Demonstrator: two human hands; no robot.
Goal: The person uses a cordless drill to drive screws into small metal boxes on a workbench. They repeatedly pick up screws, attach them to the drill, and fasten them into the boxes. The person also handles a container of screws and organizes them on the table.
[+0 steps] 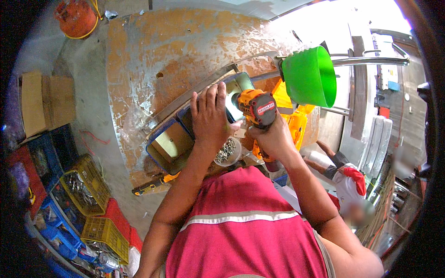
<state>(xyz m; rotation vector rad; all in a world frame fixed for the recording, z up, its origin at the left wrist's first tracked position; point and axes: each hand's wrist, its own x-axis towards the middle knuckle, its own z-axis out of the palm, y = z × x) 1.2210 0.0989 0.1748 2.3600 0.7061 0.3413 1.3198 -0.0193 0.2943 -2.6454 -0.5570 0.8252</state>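
Observation:
My right hand (274, 138) is wrapped round the grip of an orange and black cordless drill (257, 107), whose front end meets a blue-edged, box-like metal frame (150, 144). The frame has several pale compartments and lies slantwise on the worn table. Across its middle, my left hand (212, 113) lies flat, fingers stretched forward and thumb pointing towards the drill. Just below the drill, near my body, sits a clear round tub (234, 157) of small screws. The drill's tip is hidden.
A green plastic bucket (303, 76) stands right of the drill, near yellow plastic pieces (296, 127). An orange and black tool (155, 184) lies at the table's near-left edge. Yellow crates (85, 185) and a cardboard box (51, 102) stand left. Another person (347, 183) is at the right.

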